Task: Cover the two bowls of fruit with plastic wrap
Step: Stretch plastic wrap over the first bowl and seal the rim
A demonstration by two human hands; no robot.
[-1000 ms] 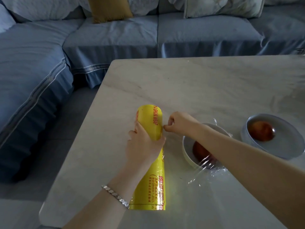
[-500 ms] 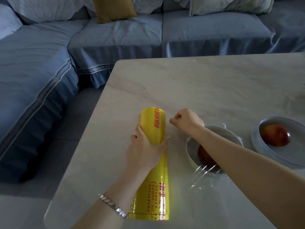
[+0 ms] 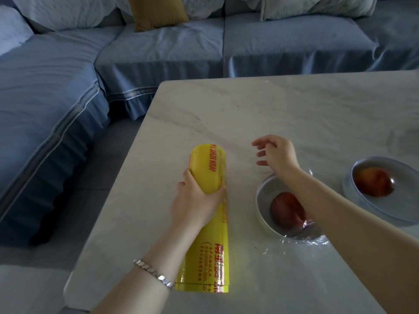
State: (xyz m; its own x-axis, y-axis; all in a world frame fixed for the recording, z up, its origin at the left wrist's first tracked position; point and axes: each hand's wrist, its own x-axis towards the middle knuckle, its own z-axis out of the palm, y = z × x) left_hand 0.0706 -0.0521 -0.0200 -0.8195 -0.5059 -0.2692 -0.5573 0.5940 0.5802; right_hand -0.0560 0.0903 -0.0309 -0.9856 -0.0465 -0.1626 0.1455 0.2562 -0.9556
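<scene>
the left hand (image 3: 195, 202) grips the yellow roll (image 3: 209, 225) of plastic wrap around its middle just as it did half a second ago, fingers curled over the top and thumb on the left side. the roll lies on the table (image 3: 294, 114) in the same spot, pointing away from the person. a silver bracelet (image 3: 154, 274) sits on the left wrist.

the right hand (image 3: 276, 152) has changed. before, it was pinched closed right against the roll's right side. now it hangs above the table well to the right of the roll, fingers spread and loose, holding nothing that can be seen.

far left and along the back runs a blue sofa (image 3: 56, 109) with a mustard cushion (image 3: 156, 10) against its backrest. right of the roll stands the near bowl (image 3: 260, 200), white, with a dark red fruit (image 3: 286, 210) in it. clear film (image 3: 313, 240) is bunched on the table at the bowl's near right edge, and a bit shows at its far rim. the right forearm crosses above this bowl and hides its right side, so i cannot tell how much of the bowl the film covers. further right stands the far bowl (image 3: 371, 211), apart from the first, holding an orange-red fruit (image 3: 374, 181). whether film lies over it i cannot tell.
</scene>
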